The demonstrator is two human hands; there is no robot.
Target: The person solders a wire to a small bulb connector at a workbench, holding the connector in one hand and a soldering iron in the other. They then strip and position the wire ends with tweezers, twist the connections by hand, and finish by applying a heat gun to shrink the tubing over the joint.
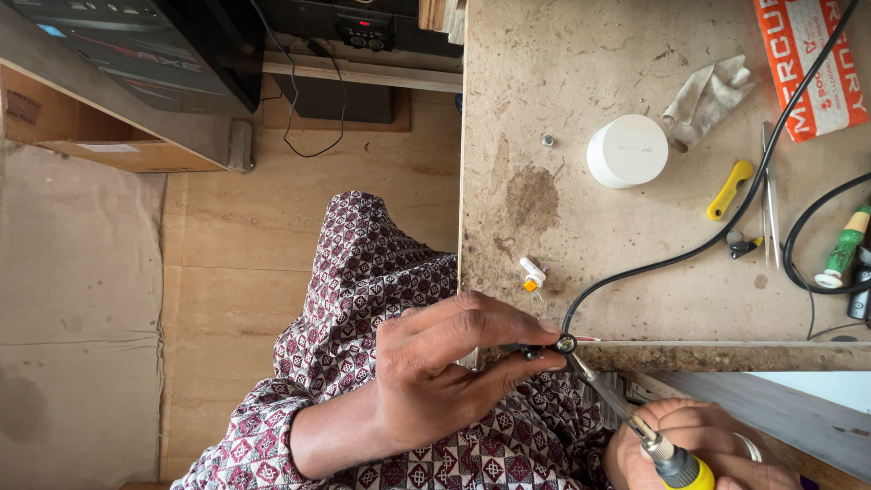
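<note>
The right hand (699, 445) is closest, down at 5 o'clock. Its fingers are curled tight around a screwdriver (667, 454) with a yellow and grey handle. The thin metal shaft points up to 11 o'clock, and its tip touches a small round plug (564, 344).

The left hand (454, 363) is just past it, near 6 o'clock. Its fingers pinch the small round plug at the table (581, 54) edge. The plug sits at the end of a black cable (689, 254), which runs up across the table toward 1 o'clock.

Under both hands is the person's lap in patterned red and white cloth (381, 272).

A bit farther, on the table near the edge, lies a tiny white and orange part (532, 274). Out at 3 o'clock there is a green and white tool (844, 249) beside a loop of black wire (798, 245). Near it lie thin metal tweezers (769, 195) and a small yellow tool (729, 191).

Farther still, a round white box (627, 151) stands by a small metal nut (547, 141). A crumpled rag (708, 95) lies just past the box. At 1 o'clock is an orange and white packet (807, 63).

Far off at 11 o'clock, a dark machine (181, 45) sits on a wooden shelf (118, 136) above the floor (236, 272).
</note>
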